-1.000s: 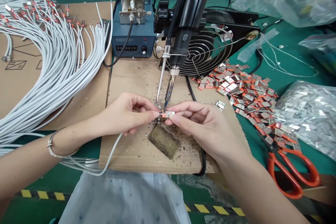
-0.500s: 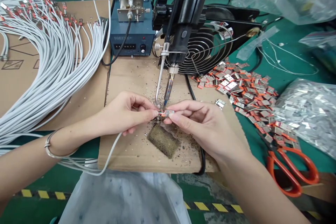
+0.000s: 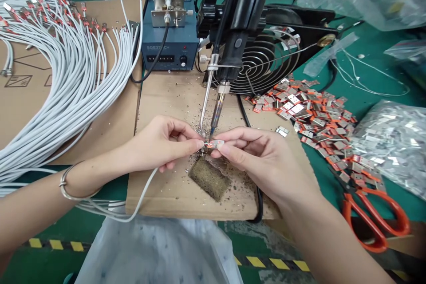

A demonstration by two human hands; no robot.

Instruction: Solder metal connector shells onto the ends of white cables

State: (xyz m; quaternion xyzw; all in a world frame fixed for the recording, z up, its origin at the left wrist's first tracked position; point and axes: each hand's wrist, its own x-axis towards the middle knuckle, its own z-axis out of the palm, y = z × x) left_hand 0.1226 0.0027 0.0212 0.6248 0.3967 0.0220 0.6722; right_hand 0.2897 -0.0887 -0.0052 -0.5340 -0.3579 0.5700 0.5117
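Note:
My left hand (image 3: 171, 144) pinches the end of a white cable (image 3: 146, 193), whose length hangs below the hand. My right hand (image 3: 248, 151) holds a small metal and orange USB connector (image 3: 218, 143) between thumb and finger. Cable end and connector meet just under the tip of the soldering iron (image 3: 218, 108). Beside the iron, a thin metal feed tube (image 3: 206, 97) ends at the same spot. A brown, worn sponge (image 3: 209, 179) lies just below my hands on the cardboard (image 3: 159, 199).
White cables (image 3: 69, 84) are bundled at the left. Behind stand a blue solder feeder (image 3: 169, 49) and a fan (image 3: 262, 62). Loose connectors (image 3: 319, 120), orange-handled scissors (image 3: 369, 213) and a plastic bag of metal parts (image 3: 396, 142) lie at the right.
The whole view has shifted slightly, so things appear a little further right. Both hands keep nearly the same pose at the iron tip.

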